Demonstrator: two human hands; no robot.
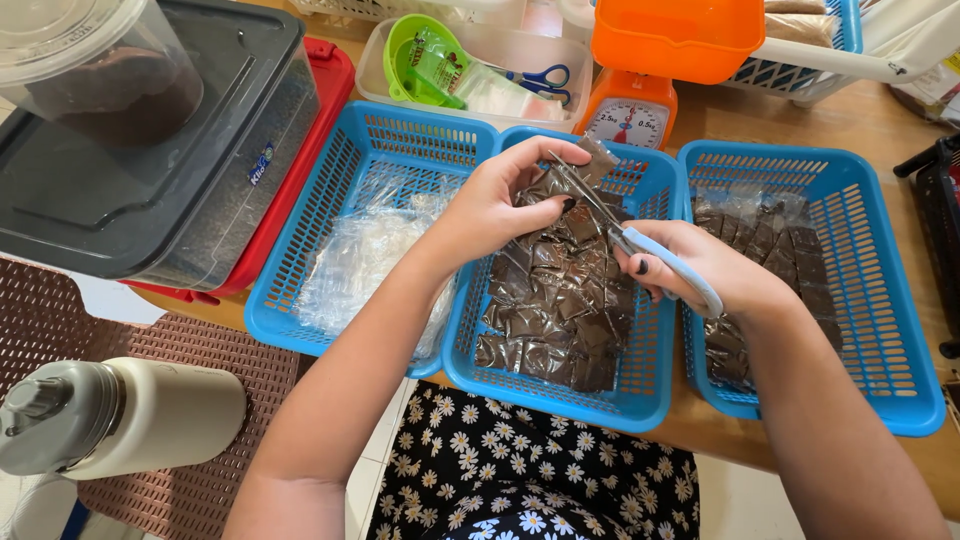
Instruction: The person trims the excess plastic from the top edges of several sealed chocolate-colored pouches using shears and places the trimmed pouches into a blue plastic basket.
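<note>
Left to right. Our left hand (495, 205) pinches a small clear sachet (598, 157) of dark filling by its top edge, fingers closed on it, held over the middle blue basket (655, 395). We judge the sachet light, limp and slick: thin film, soft contents, it will fold if held by the body. Best hold is the sealed edge, thumb against forefinger, as now.

Our right hand (700, 265) is wrapped around the pale blue handles of the scissors (610, 225), blades parted and meeting the sachet's edge. The film looks easy to nick or tear; the filling could leak if cut low.

The middle basket holds a pile of the same dark sachets. The left blue basket (290, 270) holds crumpled clear plastic, and the right blue basket (900, 300) more dark sachets.

The surface is a wooden table (870, 120), crowded: grey-lidded bin (150, 150) far left, orange scale (630, 115) behind, tray with a green scoop (415, 55). Room is tight; we have little free space beyond the baskets. A cream bottle (120, 415) lies low left on a brown mat.
</note>
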